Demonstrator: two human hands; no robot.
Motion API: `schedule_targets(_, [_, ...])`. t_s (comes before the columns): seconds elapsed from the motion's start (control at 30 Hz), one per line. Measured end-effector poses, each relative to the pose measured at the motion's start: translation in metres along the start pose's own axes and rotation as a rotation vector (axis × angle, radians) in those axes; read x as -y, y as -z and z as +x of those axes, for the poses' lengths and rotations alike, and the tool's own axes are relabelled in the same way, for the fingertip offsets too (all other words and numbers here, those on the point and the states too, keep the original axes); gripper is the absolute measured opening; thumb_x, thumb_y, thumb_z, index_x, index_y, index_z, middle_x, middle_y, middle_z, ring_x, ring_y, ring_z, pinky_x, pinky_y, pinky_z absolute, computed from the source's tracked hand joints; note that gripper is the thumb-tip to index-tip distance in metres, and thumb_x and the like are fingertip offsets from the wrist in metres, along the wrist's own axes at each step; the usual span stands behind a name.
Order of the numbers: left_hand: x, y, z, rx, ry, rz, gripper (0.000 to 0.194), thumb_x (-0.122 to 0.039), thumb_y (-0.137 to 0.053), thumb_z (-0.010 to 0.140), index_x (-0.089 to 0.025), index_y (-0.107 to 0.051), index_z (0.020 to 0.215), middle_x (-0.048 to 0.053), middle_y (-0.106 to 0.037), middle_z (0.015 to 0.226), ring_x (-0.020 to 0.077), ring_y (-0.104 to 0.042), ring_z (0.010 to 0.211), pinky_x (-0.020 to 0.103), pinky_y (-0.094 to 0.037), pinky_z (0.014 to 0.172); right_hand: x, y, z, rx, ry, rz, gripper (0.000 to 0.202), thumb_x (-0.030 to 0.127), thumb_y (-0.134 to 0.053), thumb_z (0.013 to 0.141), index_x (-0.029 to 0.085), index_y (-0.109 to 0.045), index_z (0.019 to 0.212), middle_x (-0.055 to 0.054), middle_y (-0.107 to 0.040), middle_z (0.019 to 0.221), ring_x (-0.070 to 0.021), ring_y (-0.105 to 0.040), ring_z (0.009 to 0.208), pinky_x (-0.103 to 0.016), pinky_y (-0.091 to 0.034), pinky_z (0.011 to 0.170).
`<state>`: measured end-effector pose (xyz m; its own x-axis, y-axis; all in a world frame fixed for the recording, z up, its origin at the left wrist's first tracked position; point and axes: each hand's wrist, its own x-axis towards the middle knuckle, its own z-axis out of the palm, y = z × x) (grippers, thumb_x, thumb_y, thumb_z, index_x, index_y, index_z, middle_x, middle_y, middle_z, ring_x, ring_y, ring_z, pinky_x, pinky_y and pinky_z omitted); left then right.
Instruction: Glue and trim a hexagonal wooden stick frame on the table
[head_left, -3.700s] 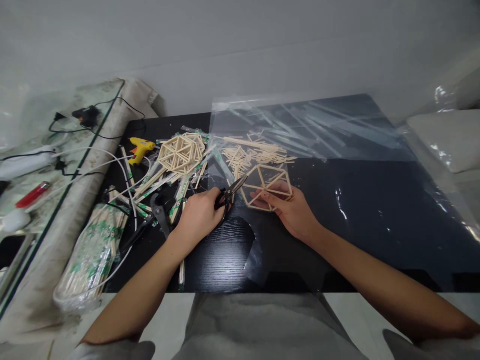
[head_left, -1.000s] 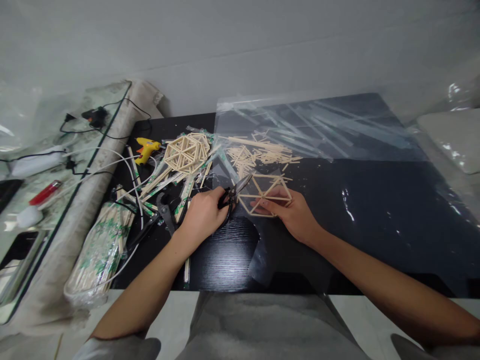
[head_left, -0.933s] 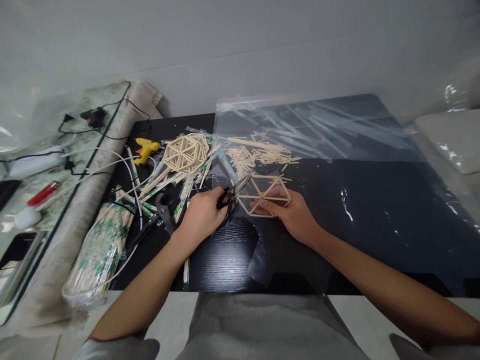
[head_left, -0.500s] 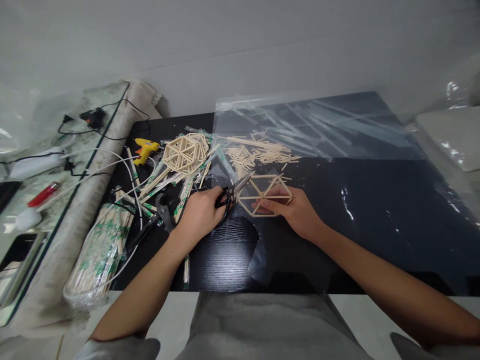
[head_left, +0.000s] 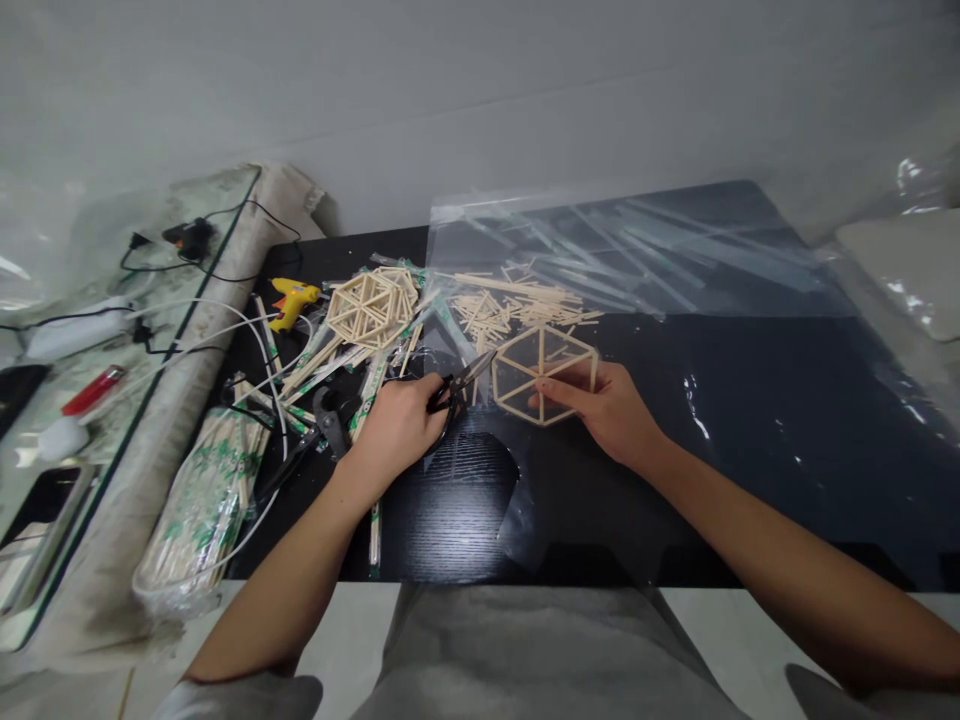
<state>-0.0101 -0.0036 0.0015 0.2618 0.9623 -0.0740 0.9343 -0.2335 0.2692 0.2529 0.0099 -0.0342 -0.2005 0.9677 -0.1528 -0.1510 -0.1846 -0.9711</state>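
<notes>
My left hand (head_left: pixel 405 415) is closed round the black handles of a pair of scissors (head_left: pixel 472 372). The blades point up and to the right, close to the left side of a hexagonal stick frame (head_left: pixel 541 370). Pale wooden sticks form its rim and its spokes, and clear film seems to cover it. My right hand (head_left: pixel 604 405) pinches this frame at its right side, thumb on top near the centre, fingers behind it. Beyond lie several loose cut sticks (head_left: pixel 525 300). To their left rests a stack of similar hexagonal frames (head_left: pixel 373 305).
A yellow glue gun (head_left: pixel 292 303) lies at the back left. Dark pliers (head_left: pixel 330 420) and a wrapped bundle of chopsticks (head_left: pixel 202 490) are left of my left hand, with a white cable (head_left: pixel 281 420) across. A clear plastic sheet (head_left: pixel 637 250) covers the table's right part.
My right hand has turned the hexagonal frame and raised it slightly, away from the scissors. My left hand with the scissors has stayed almost in place.
</notes>
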Motion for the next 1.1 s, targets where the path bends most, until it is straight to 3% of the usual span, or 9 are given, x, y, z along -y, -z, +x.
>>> schedule_targets(0.37, [-0.0009,0.0010,-0.0002,-0.022,-0.034,-0.077,0.013,-0.022,-0.059,0.090,-0.021,-0.054,0.078,0.003,-0.066,0.073,0.0201,-0.061,0.066,0.030,-0.035,0.063,0.0006,0.0014,0.0005,0.051,0.020,-0.043,0.023,0.045,-0.089,0.076,0.024,-0.083,0.082,-0.001,-0.077,0.072,-0.0197,-0.072,0.070,-0.036,-0.058,0.077])
schedule_targets(0.7, [0.0014,-0.0005,-0.0005,-0.018,-0.054,-0.038,0.008,-0.020,-0.058,0.090,-0.021,-0.058,0.082,0.005,-0.067,0.076,0.0222,-0.063,0.070,0.031,-0.038,0.066,-0.0021,0.0017,0.0007,0.088,-0.030,0.035,0.021,0.044,-0.090,0.076,0.026,-0.083,0.084,0.000,-0.076,0.071,-0.0181,-0.070,0.065,-0.035,-0.060,0.072])
schedule_targets(1.1, [0.0012,-0.0002,0.0002,0.024,-0.037,0.002,0.010,-0.019,-0.061,0.090,-0.020,-0.058,0.080,0.006,-0.071,0.076,0.0231,-0.067,0.071,0.031,-0.038,0.066,0.0018,0.0022,0.0006,0.038,0.001,-0.020,0.026,0.047,-0.090,0.074,0.023,-0.082,0.079,-0.001,-0.075,0.071,-0.0191,-0.070,0.065,-0.036,-0.060,0.072])
